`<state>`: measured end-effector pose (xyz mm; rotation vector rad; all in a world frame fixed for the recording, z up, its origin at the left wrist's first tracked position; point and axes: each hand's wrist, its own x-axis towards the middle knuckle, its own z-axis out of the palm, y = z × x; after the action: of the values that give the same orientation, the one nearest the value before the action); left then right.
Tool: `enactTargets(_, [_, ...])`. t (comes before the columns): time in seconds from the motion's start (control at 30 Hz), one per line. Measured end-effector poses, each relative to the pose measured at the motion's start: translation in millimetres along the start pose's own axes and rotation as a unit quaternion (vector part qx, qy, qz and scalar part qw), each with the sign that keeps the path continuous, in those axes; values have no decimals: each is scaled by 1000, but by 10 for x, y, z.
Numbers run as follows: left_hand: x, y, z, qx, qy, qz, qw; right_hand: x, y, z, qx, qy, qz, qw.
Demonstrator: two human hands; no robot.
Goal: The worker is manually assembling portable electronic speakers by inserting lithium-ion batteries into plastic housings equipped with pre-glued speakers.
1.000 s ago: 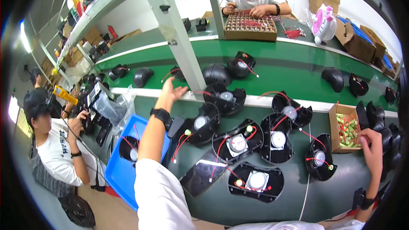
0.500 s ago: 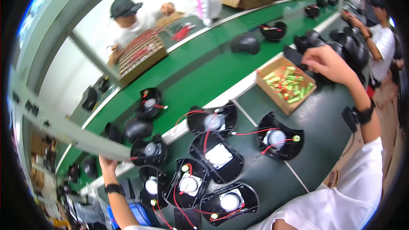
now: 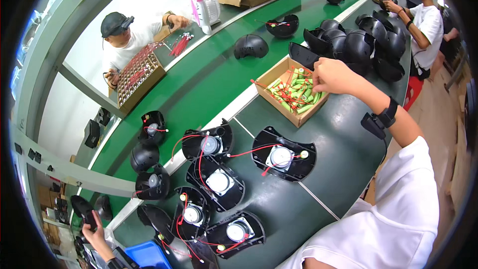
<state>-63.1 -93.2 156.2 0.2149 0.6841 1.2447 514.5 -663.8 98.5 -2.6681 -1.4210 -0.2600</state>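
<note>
My right hand (image 3: 334, 76) is over the right side of a cardboard box (image 3: 294, 117), fingertips pinched down at green cylindrical batteries (image 3: 298, 94) with red wires. Whether a battery is between them is hidden. At the lower left, my left hand (image 3: 94, 234) grips a black plastic shell (image 3: 85, 210) beyond the table's edge. Between my hands lie several open black half shells with round speakers and red wires. One half shell (image 3: 304, 168) with a speaker (image 3: 280, 157) sits apart, nearest the box; a small round pale-green piece (image 3: 303, 154) rests in it.
Behind the table runs a green conveyor belt (image 3: 209, 77) carrying black shells (image 3: 251, 46). A pile of black shells (image 3: 358, 45) stands past the box. Across the belt a person (image 3: 124, 35) works at a gridded box (image 3: 142, 82). A grey frame (image 3: 84, 172) crosses at left; a blue bin (image 3: 149, 255) is below.
My right hand has come from beside the black shells to the batteries in the box. My left hand has moved outward to the lower left and now shows a black shell. The view has shifted.
</note>
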Motion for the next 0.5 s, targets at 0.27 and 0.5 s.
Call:
enactTargets(0.27, [-2135, 75, 308, -59, -126, -22, 990, 72, 166, -48, 356, 62, 9, 933])
enactTargets(0.5, [-3282, -1144, -215, 306, -189, 107, 927, 45, -336, -451, 838, 35, -44, 542])
